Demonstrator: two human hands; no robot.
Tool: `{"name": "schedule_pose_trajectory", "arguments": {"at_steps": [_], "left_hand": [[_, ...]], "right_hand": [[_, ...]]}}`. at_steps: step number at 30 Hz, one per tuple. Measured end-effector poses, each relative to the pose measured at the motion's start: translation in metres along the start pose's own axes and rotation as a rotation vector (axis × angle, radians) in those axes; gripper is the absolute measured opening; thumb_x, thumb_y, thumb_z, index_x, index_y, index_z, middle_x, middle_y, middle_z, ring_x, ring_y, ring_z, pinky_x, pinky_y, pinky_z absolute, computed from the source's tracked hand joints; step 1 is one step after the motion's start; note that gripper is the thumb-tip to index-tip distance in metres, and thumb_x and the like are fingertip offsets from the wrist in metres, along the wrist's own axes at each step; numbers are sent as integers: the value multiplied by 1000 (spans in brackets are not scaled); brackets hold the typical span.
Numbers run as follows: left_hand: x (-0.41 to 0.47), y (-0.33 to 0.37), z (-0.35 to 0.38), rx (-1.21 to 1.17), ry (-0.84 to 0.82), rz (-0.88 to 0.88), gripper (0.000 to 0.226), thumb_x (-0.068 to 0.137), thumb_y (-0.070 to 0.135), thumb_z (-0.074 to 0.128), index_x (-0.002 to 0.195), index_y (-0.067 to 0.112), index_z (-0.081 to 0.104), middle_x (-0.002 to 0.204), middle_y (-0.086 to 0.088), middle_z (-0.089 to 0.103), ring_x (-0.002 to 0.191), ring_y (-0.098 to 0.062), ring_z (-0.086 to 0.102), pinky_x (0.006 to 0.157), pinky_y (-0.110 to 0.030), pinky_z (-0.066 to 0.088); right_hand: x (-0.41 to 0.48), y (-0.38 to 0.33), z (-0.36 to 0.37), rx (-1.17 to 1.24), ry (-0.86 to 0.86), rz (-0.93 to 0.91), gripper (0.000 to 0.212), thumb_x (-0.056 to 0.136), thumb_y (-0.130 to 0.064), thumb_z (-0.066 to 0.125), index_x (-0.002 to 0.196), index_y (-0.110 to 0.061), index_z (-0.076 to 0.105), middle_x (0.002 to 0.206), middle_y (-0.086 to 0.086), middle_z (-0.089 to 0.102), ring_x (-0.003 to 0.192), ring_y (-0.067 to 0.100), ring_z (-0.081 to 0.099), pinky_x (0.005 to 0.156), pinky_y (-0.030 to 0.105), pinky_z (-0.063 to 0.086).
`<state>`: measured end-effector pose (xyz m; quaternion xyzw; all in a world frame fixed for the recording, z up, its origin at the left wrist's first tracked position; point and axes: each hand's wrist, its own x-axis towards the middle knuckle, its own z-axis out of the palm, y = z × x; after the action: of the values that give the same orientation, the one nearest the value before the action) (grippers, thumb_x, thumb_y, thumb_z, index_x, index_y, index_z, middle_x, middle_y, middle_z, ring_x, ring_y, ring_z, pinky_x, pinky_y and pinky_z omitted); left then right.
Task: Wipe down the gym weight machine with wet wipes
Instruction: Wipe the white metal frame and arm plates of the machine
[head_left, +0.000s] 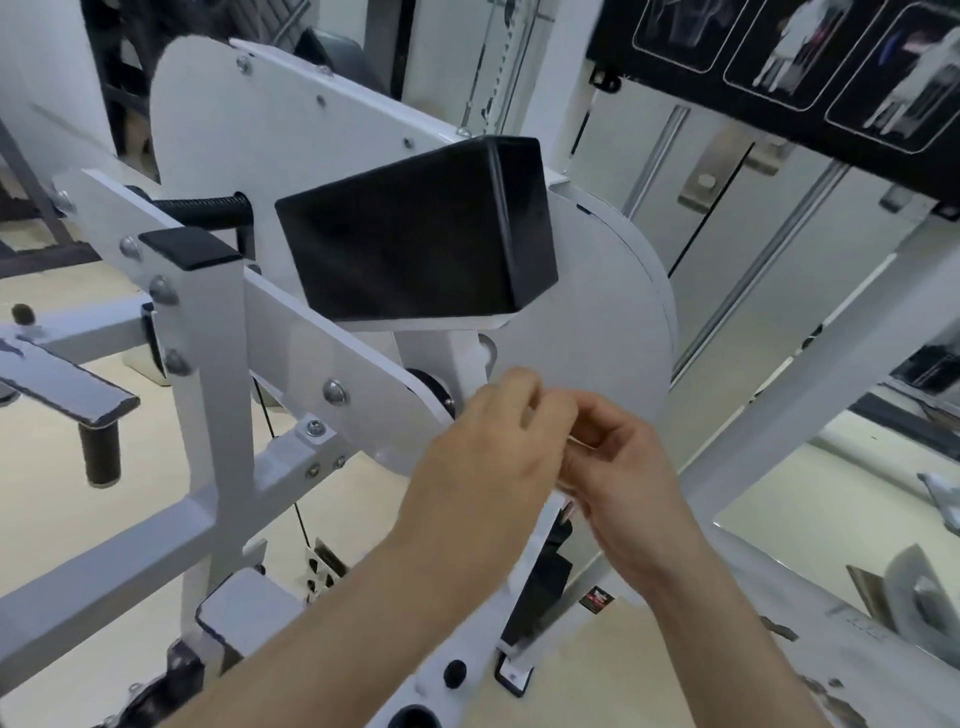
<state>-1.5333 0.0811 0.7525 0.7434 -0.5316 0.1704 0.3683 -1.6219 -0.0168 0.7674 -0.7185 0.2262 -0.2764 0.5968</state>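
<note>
Left hand (488, 457) and right hand (623, 467) meet, fingertips curled together; whether they pinch a wipe I cannot tell. Just beyond them stands the white painted steel weight machine (597, 312), probably rigid and smooth; a limp wipe is best held bunched.

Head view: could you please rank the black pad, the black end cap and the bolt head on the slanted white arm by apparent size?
1. black pad
2. black end cap
3. bolt head
Gaps are plain despite differing nearness.

A gym: white steel weight machine (218, 364) with black pad (415, 228) and rubber-gripped handle (208, 208), exercise chart (779, 52) above.
</note>
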Motion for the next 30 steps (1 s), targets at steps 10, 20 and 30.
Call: {"name": "schedule_pose_trajectory", "arguments": {"at_steps": [10, 20, 30], "left_hand": [[1, 22, 67, 319, -347, -47, 42, 78, 12, 40, 105, 6, 71, 113, -17, 64, 103, -29, 61, 79, -37, 54], [-10, 19, 81, -9, -289, -222, 73, 63, 12, 71, 132, -2, 53, 142, -22, 47, 127, -32, 46, 107, -32, 39], [-25, 23, 86, -323, -37, -391, 70, 80, 0, 47, 147, 10, 30, 156, -8, 23, 147, -20, 18, 118, -36, 26]], "right_hand": [[57, 59, -71, -1739, 20, -1197, 28, 96, -10, 55, 118, 3, 66, 140, 17, 55, 127, 34, 53, 100, 42, 45], [67, 21, -68, -2079, 97, -1067, 56, 100, -22, 31, 148, 8, 28, 156, 24, 25, 147, 38, 19, 120, 47, 20], [65, 66, -48, -2084, -445, -1081, 49, 92, -23, 33, 124, -6, 66, 134, 12, 60, 136, 30, 45, 115, 42, 23]]}}
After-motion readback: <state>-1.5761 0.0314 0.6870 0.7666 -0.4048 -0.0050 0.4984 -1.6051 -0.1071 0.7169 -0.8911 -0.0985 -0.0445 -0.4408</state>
